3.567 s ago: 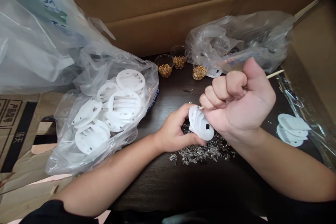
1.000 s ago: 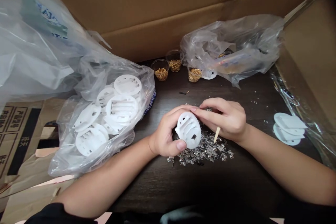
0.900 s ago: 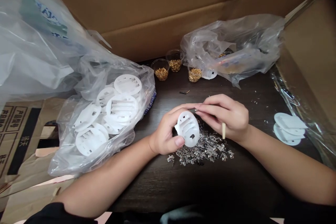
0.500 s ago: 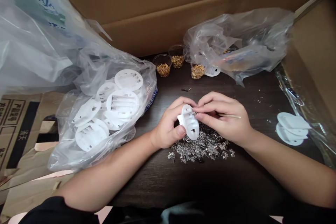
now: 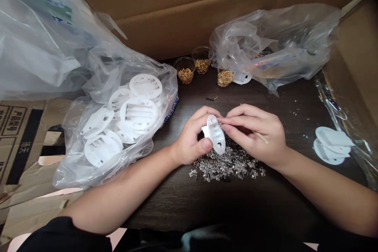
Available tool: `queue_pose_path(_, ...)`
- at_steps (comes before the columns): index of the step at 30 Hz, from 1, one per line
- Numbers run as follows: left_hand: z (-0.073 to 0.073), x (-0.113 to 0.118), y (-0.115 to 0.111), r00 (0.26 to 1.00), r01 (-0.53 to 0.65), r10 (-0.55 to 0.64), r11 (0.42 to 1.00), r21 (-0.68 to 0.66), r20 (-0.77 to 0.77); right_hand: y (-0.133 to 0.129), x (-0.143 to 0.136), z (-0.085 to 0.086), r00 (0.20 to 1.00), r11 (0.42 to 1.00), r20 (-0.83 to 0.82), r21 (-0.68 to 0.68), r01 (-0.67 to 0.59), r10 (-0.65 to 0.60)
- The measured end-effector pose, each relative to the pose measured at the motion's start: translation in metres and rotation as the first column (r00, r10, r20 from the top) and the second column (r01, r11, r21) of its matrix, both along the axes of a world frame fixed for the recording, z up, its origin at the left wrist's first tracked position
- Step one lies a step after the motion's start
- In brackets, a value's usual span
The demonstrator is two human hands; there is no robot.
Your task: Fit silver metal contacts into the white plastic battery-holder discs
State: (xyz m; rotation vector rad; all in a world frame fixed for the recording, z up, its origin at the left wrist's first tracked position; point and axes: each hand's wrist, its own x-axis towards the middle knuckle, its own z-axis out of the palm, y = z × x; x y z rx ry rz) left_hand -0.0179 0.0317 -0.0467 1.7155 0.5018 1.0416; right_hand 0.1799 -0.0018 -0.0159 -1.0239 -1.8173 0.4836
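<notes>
My left hand (image 5: 196, 138) is closed around a white plastic battery holder (image 5: 217, 141), tilted on edge with its slotted side turned to the right. The thumb presses its lower rim and the fingers lie behind it. My right hand (image 5: 256, 130) is pinched, its fingertips at the holder's upper slots. A thin pale stick (image 5: 261, 137) pokes out between its fingers; its other end is hidden. Something small and metallic shows at the fingertips, too small to make out. Under both hands lies a heap of small metal spring contacts (image 5: 221, 167).
A clear plastic bag (image 5: 73, 157) at left holds several white battery holders (image 5: 138, 114). Cups of gold pins (image 5: 185, 75) stand at the back beside another plastic bag (image 5: 295, 47). Stacked white discs (image 5: 332, 145) lie at right. Cardboard walls (image 5: 177, 0) rise behind.
The view has shifted slightly. The battery holder has turned a little in my left hand. My right hand has tilted, and the pale stick's outer end now points lower.
</notes>
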Motion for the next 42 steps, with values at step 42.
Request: queue_pose_path(42,-0.002,0.002,-0.001,0.998,0.052,-0.053,0.997,-0.062,-0.021,0.002,0.016,-0.005,0.974,0.982,0.211,0.154,-0.110,0.076)
